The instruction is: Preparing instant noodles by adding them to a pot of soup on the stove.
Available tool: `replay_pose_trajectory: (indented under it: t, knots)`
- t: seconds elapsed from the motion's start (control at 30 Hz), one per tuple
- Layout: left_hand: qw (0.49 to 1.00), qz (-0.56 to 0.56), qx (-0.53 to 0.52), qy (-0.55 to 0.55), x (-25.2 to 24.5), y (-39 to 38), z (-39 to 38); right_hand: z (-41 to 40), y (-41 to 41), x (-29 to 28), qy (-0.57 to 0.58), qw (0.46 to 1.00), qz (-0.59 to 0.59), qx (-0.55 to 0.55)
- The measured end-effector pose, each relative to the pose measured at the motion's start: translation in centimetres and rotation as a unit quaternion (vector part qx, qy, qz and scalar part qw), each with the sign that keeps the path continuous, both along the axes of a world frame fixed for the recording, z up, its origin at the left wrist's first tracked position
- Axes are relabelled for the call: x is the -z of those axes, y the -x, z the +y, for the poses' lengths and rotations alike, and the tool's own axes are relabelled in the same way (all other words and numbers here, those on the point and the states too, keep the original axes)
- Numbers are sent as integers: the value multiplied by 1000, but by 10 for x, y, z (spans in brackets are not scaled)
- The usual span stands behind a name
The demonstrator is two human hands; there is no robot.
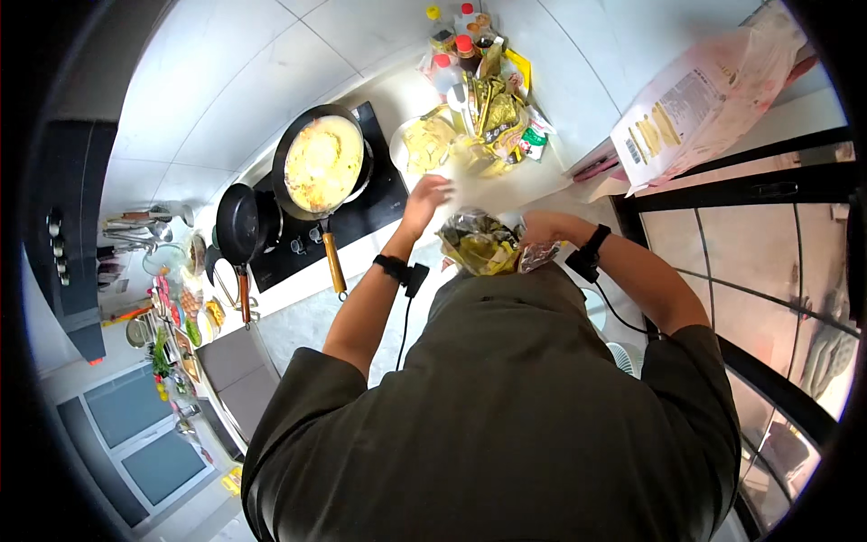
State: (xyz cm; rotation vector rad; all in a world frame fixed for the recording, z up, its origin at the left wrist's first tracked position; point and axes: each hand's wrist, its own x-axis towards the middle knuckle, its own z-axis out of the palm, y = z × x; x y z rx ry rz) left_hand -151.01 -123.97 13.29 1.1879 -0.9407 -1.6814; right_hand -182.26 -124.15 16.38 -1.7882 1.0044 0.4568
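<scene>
My left hand (428, 196) is raised over the counter's edge, right of the cooktop. Its fingers look apart and slightly blurred, with no clear object in them; a pale blur lies just beyond the fingertips. My right hand (540, 229) grips the right side of a crinkled yellow and dark plastic bag (477, 245) close to my body. A wok (278, 177) on the black cooktop (387, 196) holds a yellowish, bubbling food (324, 162). The wok's wooden handle (332, 263) points towards me. Beyond my left hand is a white plate (398, 146) with pale yellow food on it.
Bottles with red and yellow caps (464, 46) and several seasoning packets (502, 112) crowd the counter's corner. A dark frying pan (237, 220) sits left of the wok. Farther left are utensils (145, 230) and vegetables (160, 356). A large plastic package (684, 122) stands at the upper right.
</scene>
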Motion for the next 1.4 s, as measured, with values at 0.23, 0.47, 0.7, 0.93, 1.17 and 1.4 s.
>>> replay_pose_trajectory:
  t: [0.23,0.47,0.7,0.93,1.17,1.4]
  knots:
    - [671,-689,154,226,12,-3,-92,8,30,12,-47,985,-6,167]
    - [638,-719,243,134,69,-12,-139,30,48,49,-73,944,-110,301]
    - [644,-697,260,182,71,-18,-124,17,27,10,-116,923,-110,351]
    - [649,-665,325,175,65,-42,-120,6,9,-5,-143,894,-133,402]
    - [590,-715,300,223,76,-46,-87,-2,-8,-43,-243,819,-164,493]
    - [580,-706,330,238,50,-43,-90,2,-23,-18,-239,785,-220,528]
